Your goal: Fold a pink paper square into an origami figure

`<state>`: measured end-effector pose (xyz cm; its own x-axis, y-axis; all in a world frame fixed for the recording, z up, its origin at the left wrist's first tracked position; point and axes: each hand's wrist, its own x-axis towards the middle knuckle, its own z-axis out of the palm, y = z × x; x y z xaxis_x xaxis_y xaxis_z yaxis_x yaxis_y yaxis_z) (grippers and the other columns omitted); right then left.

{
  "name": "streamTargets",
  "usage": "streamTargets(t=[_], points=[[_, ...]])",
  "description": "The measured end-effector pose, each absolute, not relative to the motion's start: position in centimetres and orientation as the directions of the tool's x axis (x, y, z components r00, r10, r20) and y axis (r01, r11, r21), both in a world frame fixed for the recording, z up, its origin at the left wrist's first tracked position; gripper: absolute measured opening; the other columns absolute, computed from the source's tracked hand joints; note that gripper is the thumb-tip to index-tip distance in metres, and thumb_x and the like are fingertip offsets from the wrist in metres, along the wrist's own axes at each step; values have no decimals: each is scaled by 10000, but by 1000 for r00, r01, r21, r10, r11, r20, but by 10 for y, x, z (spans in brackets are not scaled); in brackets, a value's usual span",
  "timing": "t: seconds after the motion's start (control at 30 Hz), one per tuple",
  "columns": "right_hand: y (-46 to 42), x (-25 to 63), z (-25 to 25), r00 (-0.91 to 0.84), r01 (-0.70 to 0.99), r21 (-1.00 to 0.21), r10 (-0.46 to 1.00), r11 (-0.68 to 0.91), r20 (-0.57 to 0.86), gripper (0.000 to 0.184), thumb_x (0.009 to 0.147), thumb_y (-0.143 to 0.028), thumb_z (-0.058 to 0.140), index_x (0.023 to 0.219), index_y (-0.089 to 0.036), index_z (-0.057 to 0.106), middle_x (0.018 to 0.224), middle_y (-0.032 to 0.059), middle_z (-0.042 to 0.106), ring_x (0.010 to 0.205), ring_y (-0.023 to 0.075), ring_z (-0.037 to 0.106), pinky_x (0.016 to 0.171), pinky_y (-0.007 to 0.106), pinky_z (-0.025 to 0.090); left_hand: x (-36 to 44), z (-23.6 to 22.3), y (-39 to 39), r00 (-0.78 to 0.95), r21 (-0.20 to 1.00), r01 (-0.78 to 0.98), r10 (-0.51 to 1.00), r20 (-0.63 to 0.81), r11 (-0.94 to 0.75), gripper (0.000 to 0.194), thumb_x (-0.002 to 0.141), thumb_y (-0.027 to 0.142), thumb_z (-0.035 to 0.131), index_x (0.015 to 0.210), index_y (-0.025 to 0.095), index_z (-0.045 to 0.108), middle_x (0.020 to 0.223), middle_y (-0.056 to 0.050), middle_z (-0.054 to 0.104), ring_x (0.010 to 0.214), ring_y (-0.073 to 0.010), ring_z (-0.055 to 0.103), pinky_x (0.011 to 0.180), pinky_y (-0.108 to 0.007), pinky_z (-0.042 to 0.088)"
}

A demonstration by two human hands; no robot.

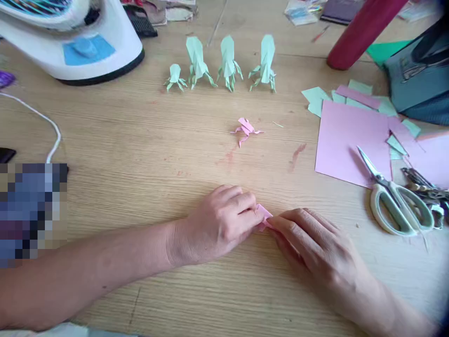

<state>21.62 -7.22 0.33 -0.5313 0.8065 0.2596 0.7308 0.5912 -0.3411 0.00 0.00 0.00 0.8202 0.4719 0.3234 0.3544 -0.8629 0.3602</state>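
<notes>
Between my two hands, low over the wooden table, is a small folded piece of pink paper. My left hand pinches its left side, thumb and fingers pressed together. From the right, my right hand grips the opposite edge between thumb and fingertips. The fingers cover much of the paper, so its full shape is hidden. Beyond the hands lies a small pink origami figure with thin splayed legs. Farther back, several pale green origami figures stand in a row.
Scissors with pale handles lie at the right, partly over a pink paper sheet. Green and pink scraps surround it. A dark red cylinder and grey bag stand behind. A white appliance base occupies the back left.
</notes>
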Motion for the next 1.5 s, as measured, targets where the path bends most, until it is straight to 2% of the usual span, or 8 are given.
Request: streamTargets(t=[0.13, 0.3, 0.6, 0.97, 1.3, 1.5], points=[[-73, 216, 2, -511, 741, -346, 818, 576, 265, 116, 963, -78, 562, 1030, -118, 648, 909, 94, 644, 777, 189, 575, 653, 329, 456, 4, -1, 0, 820, 366, 389, 498, 280, -846, 202, 1001, 228, 537, 937, 175, 721, 854, -42, 653, 795, -161, 573, 730, -303, 439], [-74, 215, 2, -439, 751, -423, 862, 506, 252, 101, 957, -84, 574, 924, -127, 659, 843, 79, 624, 752, 179, 562, 651, 327, 454, 11, -1, 2, 814, 417, 408, 530, 236, -812, 159, 969, 250, 599, 889, 187, 721, 868, -34, 637, 768, -161, 559, 700, -303, 398], [-71, 217, 4, -371, 694, -595, 910, 404, 186, 129, 939, -69, 583, 964, -172, 656, 836, 41, 600, 733, 155, 539, 660, 310, 454, 13, -2, 3, 784, 557, 401, 587, 203, -728, 144, 959, 255, 632, 895, 171, 731, 870, -21, 659, 796, -164, 572, 732, -316, 378], [-72, 216, 6, -318, 746, -584, 942, 319, 108, 121, 975, -140, 546, 890, -186, 618, 836, 34, 573, 708, 149, 533, 642, 297, 441, 12, -2, 0, 758, 624, 408, 628, 177, -667, 74, 921, 223, 684, 924, 169, 735, 917, -33, 610, 860, -166, 575, 802, -321, 402], [-68, 214, 4, -310, 801, -493, 940, 340, 145, 94, 967, -160, 559, 888, -191, 597, 819, 21, 546, 721, 161, 518, 666, 318, 399, 14, 0, -4, 754, 638, 419, 639, 151, -646, 128, 952, 178, 585, 906, 136, 697, 978, -62, 595, 907, -191, 579, 835, -365, 436], [-68, 215, 3, -287, 814, -481, 945, 326, 154, 105, 954, -184, 582, 849, -188, 583, 804, 18, 542, 702, 155, 517, 651, 306, 401, 13, -1, -3, 762, 611, 441, 634, 132, -658, 138, 947, 186, 559, 873, 126, 660, 982, -69, 586, 884, -195, 573, 824, -377, 454]])
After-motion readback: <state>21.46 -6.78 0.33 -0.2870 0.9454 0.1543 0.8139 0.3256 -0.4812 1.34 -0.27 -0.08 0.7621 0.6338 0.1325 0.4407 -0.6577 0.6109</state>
